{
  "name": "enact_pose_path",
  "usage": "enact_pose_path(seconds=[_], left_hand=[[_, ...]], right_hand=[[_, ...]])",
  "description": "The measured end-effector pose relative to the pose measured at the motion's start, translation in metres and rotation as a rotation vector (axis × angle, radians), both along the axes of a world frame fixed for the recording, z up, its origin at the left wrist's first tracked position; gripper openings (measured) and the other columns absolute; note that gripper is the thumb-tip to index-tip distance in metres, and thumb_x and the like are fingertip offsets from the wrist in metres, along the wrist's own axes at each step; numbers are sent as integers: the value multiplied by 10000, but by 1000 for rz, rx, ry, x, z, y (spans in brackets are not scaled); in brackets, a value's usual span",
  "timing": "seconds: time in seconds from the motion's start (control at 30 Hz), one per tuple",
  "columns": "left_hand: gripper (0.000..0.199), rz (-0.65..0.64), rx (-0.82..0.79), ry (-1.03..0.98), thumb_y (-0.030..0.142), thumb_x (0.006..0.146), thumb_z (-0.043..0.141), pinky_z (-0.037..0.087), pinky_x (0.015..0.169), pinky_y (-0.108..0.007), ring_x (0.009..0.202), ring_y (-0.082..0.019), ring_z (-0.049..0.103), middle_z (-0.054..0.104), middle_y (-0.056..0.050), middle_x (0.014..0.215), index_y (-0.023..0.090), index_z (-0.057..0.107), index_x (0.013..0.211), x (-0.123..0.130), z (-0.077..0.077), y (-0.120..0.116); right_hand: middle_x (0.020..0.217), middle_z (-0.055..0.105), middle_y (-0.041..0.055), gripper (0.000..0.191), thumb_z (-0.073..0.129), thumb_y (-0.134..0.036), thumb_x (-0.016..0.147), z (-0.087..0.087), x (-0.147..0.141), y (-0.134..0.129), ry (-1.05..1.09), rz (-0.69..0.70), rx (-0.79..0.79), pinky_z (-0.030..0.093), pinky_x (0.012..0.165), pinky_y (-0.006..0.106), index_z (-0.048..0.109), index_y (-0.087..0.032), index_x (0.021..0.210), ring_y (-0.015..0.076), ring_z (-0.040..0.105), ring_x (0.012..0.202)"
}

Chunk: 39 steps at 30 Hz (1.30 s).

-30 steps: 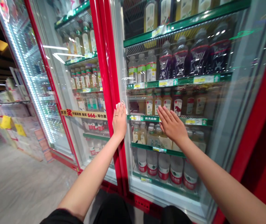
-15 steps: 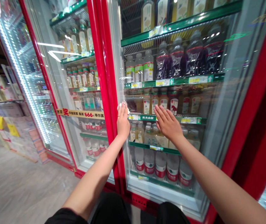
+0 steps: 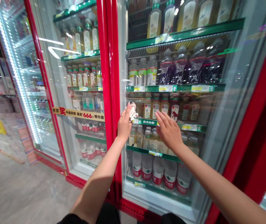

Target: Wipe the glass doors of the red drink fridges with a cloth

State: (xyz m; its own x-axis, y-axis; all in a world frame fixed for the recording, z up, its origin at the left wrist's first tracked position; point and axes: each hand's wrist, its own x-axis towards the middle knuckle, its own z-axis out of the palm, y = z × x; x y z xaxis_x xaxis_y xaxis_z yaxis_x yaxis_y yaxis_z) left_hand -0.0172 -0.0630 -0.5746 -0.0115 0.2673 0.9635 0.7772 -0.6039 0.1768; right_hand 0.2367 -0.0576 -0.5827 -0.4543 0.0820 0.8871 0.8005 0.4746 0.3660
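White cloth (image 3: pixel 133 111): crumpled, located at the glass door (image 3: pixel 214 140) of a red-framed display refrigerator, near the left edge of the pane, level with the third visible shelf. It is gripped by the left hand (image 3: pixel 124 126) and projects from the thumb side of that hand; its remainder is hidden by the fingers. Left hand: fingers directed upward, back of the hand toward the camera. Right hand (image 3: pixel 169 133): open and flat, fingers extended close together, palm toward the glass, positioned to the right of the cloth and apart from it. Whether the right palm touches the pane cannot be determined from this view.

Adjacent components: a red upright frame (image 3: pixel 114 71) stands just to the left of the left hand. Behind the glass, a green shelf strip (image 3: pixel 147 122) with white lettering passes between the two hands. Dark purple bottles (image 3: pixel 179 70) stand on the shelf above; at the bottom, a row of clear bottles (image 3: pixel 158 171) carries red and white labels. The door to the left bears a tan banner (image 3: pixel 84 114) marked "666". A grey floor (image 3: pixel 51 193) extends at lower left.
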Motion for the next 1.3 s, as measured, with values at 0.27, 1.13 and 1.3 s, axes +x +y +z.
enact_pose_path(seconds=[0.27, 1.13, 1.3], left_hand=[[1121, -208, -91, -202, 9, 989, 522, 522, 1258, -485, 1575, -251, 505, 389, -29, 1785, 435, -225, 1709, 6, -6, -5], [845, 186, -116, 29, 172, 1102, 450, 295, 1391, -550, 1695, -262, 242, 291, -84, 1825, 331, -46, 1766, -24, -38, -45], [820, 175, -79, -70, 182, 1103, 462, 308, 1389, -548, 1693, -264, 252, 277, -53, 1831, 374, 20, 1766, -32, -36, -45]], right_hand=[[1385, 751, 155, 362, 547, -134, 1052, 59, -83, -8, -336, 208, 51, 638, 927, 388, 638, -152, 1403, 263, 709, 1219], [1519, 682, 200, 348, 467, -127, 1094, 55, -121, 16, -288, 165, 82, 590, 1196, 517, 689, -94, 1360, 328, 537, 1545], [1508, 705, 146, 331, 512, -82, 1075, 64, -116, 19, -411, 238, 49, 616, 1174, 497, 718, -157, 1324, 284, 551, 1537]])
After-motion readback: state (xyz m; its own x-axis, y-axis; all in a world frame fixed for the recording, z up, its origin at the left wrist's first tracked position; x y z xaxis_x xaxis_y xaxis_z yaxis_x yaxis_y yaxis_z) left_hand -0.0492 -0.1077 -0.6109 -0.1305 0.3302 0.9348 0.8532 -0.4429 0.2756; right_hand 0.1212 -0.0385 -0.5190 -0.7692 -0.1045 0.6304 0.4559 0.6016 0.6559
